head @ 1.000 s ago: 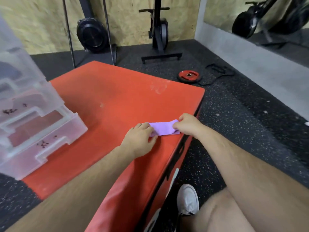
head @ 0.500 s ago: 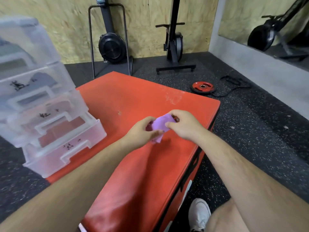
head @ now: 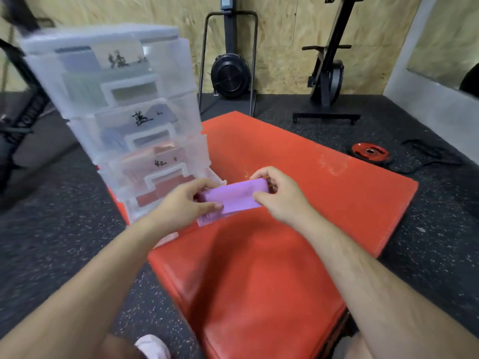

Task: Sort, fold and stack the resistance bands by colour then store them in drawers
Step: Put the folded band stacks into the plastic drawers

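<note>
- Currently, the purple band (head: pixel 234 196) is held in the air between both hands, over the near-left part of the red pad (head: pixel 298 229) and just in front of the drawer unit (head: pixel 116 99).
- Left hand (head: pixel 181 207): the thumb lies across the top of the band's left end and the fingers curl underneath. The fingertips are hidden by the band.
- Right hand (head: pixel 281 196): the thumb and curled fingers pinch the band's right end. The contact point behind the band is partly hidden.
- Band condition: it appears folded into a flat strip. A purple edge shows below the left hand. The layer count cannot be determined.
- Drawer unit: clear plastic with four tiers, standing at the left edge of the pad. The image is blurred here.
- Labels: handwritten black marks show on the upper three drawer fronts but are not legible.
- Contents: greenish, bluish and reddish shapes show through the upper three fronts, from top to bottom. Individual items cannot be distinguished.
- Bottom drawer (head: pixel 137 211): pulled out toward the person. The left hand and forearm cover most of it, so its contents cannot be determined.
- Floor: a red weight plate (head: pixel 369 151) lies beyond the pad, with a black cord (head: pixel 430 155) beside it.
- A shoe (head: pixel 153 345) is cut off at the lower frame edge.
</note>
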A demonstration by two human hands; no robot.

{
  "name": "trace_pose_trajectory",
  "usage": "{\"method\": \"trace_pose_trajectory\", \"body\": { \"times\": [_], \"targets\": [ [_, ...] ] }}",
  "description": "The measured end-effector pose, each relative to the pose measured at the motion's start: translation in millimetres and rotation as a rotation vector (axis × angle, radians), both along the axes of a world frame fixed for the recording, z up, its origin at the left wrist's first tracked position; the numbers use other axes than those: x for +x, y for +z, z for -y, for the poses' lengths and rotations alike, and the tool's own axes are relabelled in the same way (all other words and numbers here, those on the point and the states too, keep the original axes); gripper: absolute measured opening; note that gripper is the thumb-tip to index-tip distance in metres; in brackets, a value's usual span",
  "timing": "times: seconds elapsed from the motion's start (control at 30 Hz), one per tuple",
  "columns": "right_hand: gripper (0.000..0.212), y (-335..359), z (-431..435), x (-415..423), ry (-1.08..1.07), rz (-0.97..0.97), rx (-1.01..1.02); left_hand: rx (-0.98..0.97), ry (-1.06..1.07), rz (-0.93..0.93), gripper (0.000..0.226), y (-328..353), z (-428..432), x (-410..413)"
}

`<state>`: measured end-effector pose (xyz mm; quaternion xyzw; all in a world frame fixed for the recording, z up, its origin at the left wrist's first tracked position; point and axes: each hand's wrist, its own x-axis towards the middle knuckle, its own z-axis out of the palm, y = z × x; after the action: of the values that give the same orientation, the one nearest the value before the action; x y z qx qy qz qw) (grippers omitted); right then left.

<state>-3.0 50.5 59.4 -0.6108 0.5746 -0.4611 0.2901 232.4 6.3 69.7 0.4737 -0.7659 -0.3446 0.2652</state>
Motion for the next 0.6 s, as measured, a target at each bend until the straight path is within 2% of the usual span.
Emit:
{"method": "trace_pose_trajectory", "body": {
  "times": [0.13,0.27,0.4,0.6],
  "targets": [
    [0.021,0.6,24.4,55.1,0.1,-0.026,-0.093,-0.127,0.123,-0.057,0.038,8.8,-1.2,57.9],
    [0.016,7.1,58.5,89.8,0.159,-0.11,-0.124,-0.295,0.239,0.067,0.034,11.4,0.9,93.0],
    [0.016,-6.6,78.9,103.1,0.167,-0.279,-0.157,-0.369,0.218,0.207,0.034,-3.9,11.2,107.3],
    [0.028,-20.0,93.3,109.7,0.13,-0.302,-0.162,-0.436,0.183,0.261,0.035,-23.0,21.2,107.0]
  ]
}}
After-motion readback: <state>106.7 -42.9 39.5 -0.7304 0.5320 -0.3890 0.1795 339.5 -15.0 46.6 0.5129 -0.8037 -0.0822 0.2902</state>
